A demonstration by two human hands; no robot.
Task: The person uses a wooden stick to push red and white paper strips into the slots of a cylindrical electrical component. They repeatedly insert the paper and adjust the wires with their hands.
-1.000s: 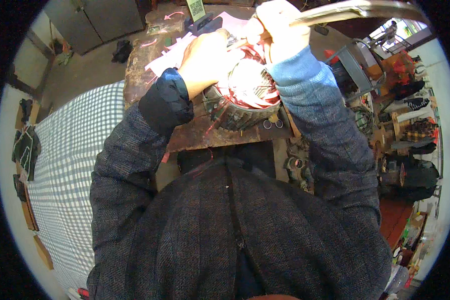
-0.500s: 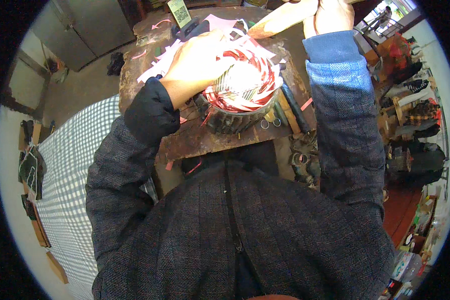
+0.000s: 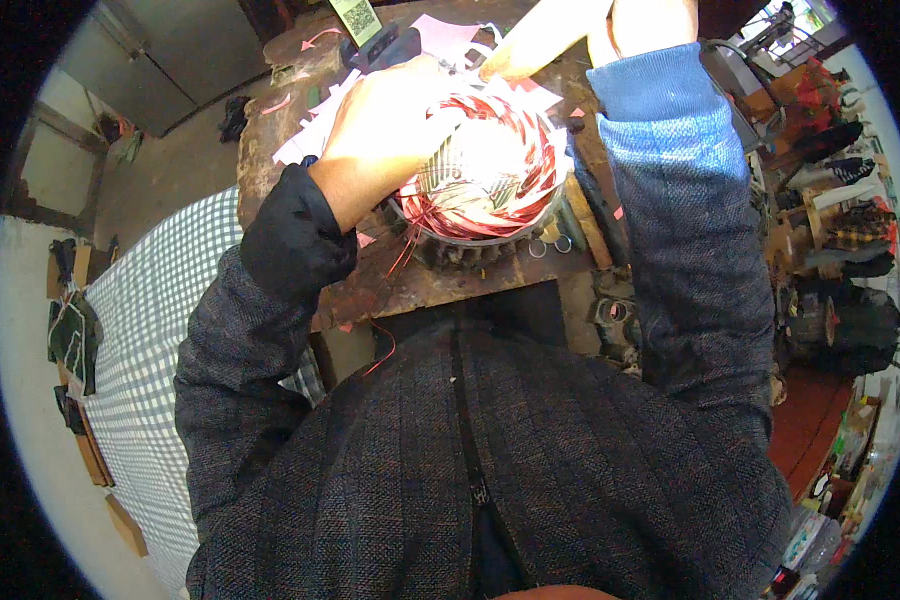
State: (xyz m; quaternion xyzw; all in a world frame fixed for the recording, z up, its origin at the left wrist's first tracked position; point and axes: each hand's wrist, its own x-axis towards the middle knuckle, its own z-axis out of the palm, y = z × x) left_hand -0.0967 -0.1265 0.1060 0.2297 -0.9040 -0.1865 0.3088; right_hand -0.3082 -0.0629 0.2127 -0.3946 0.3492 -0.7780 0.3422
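A round bundle of red and white woven strips point(image 3: 530, 205) lies in a ribbed metal ring point(image 3: 460, 252) on the worktable. Its middle is glaring white. My left hand point(image 3: 385, 115) is closed at the bundle's far left rim. Glare hides its fingertips and what they hold. At the top edge, my right hand point(image 3: 655, 25) grips a thick wooden club point(image 3: 545, 40). The club slants down and left, its end near the far rim of the bundle. Thin red strands point(image 3: 402, 258) hang from the bundle's near left side.
Pink and white scraps point(image 3: 445, 35) lie behind the bundle, beside a dark object with a green label point(image 3: 358, 18). Scissors point(image 3: 550, 246) and long bars point(image 3: 588, 222) lie right of the ring. A checked cloth point(image 3: 160, 330) is at left; cluttered shelves point(image 3: 840, 240) stand at right.
My right hand and the club have shifted left and toward the bundle. The bundle appears tilted differently, its near rim lower over the metal ring. My left hand stays at the rim.
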